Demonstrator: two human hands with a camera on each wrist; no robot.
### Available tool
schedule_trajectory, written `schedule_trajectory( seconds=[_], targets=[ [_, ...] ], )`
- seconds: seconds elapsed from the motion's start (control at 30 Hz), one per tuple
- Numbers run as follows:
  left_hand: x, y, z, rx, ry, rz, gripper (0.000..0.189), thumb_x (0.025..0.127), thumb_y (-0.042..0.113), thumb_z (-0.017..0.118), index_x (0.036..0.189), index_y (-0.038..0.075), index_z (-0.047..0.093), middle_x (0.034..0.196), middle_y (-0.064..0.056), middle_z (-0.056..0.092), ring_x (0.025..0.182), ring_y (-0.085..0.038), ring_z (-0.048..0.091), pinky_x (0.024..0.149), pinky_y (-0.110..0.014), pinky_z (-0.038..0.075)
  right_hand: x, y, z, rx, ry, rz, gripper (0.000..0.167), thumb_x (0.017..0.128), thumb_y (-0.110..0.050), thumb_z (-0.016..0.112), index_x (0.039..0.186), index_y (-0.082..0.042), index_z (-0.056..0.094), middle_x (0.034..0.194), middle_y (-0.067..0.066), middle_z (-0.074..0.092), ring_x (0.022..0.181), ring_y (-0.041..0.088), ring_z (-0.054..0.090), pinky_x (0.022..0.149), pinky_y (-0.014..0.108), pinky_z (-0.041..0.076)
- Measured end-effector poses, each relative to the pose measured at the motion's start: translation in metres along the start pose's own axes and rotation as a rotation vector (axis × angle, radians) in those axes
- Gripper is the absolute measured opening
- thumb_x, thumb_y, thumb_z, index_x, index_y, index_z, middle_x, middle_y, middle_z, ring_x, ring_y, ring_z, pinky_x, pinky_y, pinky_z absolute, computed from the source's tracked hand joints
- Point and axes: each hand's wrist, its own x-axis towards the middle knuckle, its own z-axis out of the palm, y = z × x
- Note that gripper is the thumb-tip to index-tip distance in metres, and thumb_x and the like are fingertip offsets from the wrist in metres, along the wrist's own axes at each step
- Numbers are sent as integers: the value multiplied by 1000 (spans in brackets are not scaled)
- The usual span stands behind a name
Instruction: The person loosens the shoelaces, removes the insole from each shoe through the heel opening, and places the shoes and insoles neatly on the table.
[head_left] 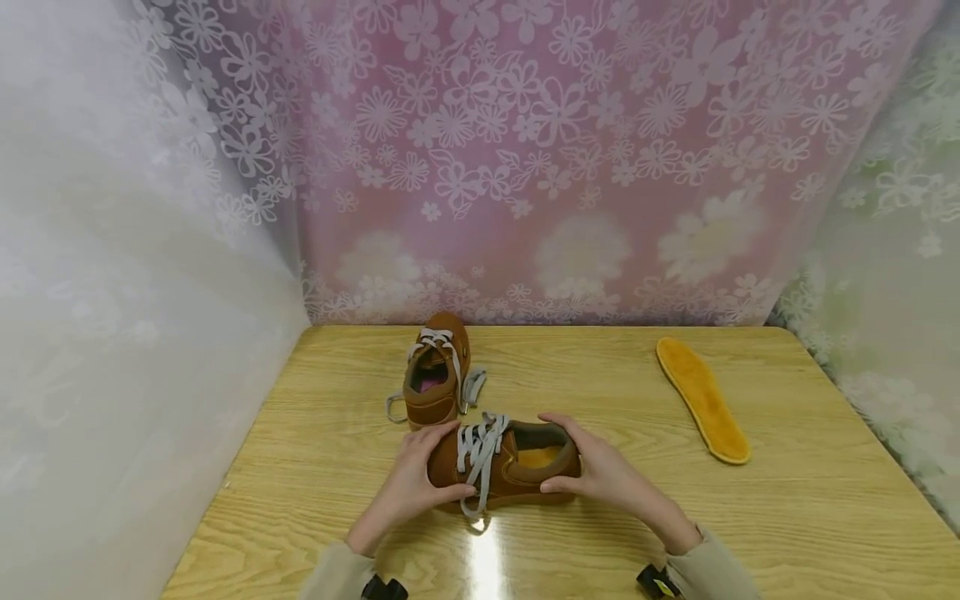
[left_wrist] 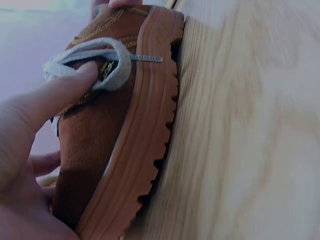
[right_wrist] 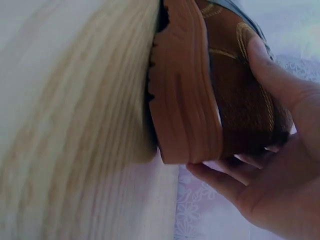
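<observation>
A brown lace-up shoe (head_left: pixel 517 479) lies sideways before me, sole down and close over the table, its toe to the left. My left hand (head_left: pixel 412 475) grips the toe end, with the thumb on the near side by the grey laces (left_wrist: pixel 117 65) and the fingers around the far side. At the heel, my right hand (head_left: pixel 603 475) holds the shoe, thumb on the near side and fingers behind. Inside the shoe's opening an orange insole (head_left: pixel 538 457) shows. The reddish-brown ridged sole (right_wrist: pixel 187 100) faces the right wrist camera.
A second brown shoe (head_left: pixel 433 407) stands behind the left hand, toe away, its grey laces loose. One orange insole (head_left: pixel 703 400) lies on the wooden table (head_left: pixel 585 367) at the right. Floral curtains (head_left: pixel 480 167) hang behind and at both sides.
</observation>
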Motion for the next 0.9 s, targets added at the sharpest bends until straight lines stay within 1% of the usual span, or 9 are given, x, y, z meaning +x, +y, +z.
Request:
schedule_trajectory(
  seconds=[0.1,0.13,0.2,0.33,0.47,0.57,0.67,0.83,0.9],
  targets=[
    [4,4,6,10,10,19,92,73,41,91,150,14,50,147,-12,52,131,-42,43,98,-63,42,-2,2,-4,-5,9,20,87,83,-48,81,151,-14,41,140,16,57,93,25,65,71,34,48],
    [5,6,8,9,11,21,91,73,41,91,150,14,50,147,-13,52,132,-42,42,98,-64,42,-2,3,-6,-5,14,27,86,81,-48,82,150,-14,43,139,15,58,96,23,66,72,34,49],
    [8,8,13,0,8,26,91,74,41,91,150,14,50,146,-15,52,132,-43,42,98,-65,41,-4,5,-11,-3,14,42,84,80,-47,84,147,-14,46,137,14,60,90,20,65,72,35,49],
    [15,14,20,-12,2,25,90,74,41,91,150,13,50,146,-16,51,133,-43,41,97,-65,43,-6,12,-21,7,13,68,83,79,-47,85,145,-12,50,135,12,61,106,28,66,81,44,53],
    [24,19,27,-19,0,20,88,75,42,90,149,13,50,147,-15,50,134,-43,40,97,-64,44,-6,18,-28,22,31,90,81,78,-43,88,143,-12,52,130,11,64,105,27,65,77,39,52],
    [30,23,30,-24,-2,9,87,76,41,90,148,13,51,148,-15,50,136,-45,38,99,-65,43,-6,23,-33,7,39,95,80,78,-41,88,143,-11,53,129,12,65,90,19,62,67,31,45],
    [35,27,35,-14,-5,13,87,76,41,90,148,12,52,147,-15,51,136,-45,39,101,-65,42,-7,28,-38,2,38,106,80,78,-40,88,143,-11,52,129,14,64,81,15,57,63,29,42],
    [45,33,44,-13,-11,27,87,77,43,89,149,13,51,146,-12,53,133,-40,42,101,-61,44,-11,35,-49,6,54,128,78,78,-38,89,142,-11,53,127,15,65,81,13,54,61,28,41],
    [49,35,47,-16,-9,27,87,77,43,89,149,14,50,146,-12,52,134,-42,42,101,-62,44,-11,39,-52,5,64,134,77,78,-36,89,142,-11,53,126,15,65,73,9,50,58,27,39]
  ],
)
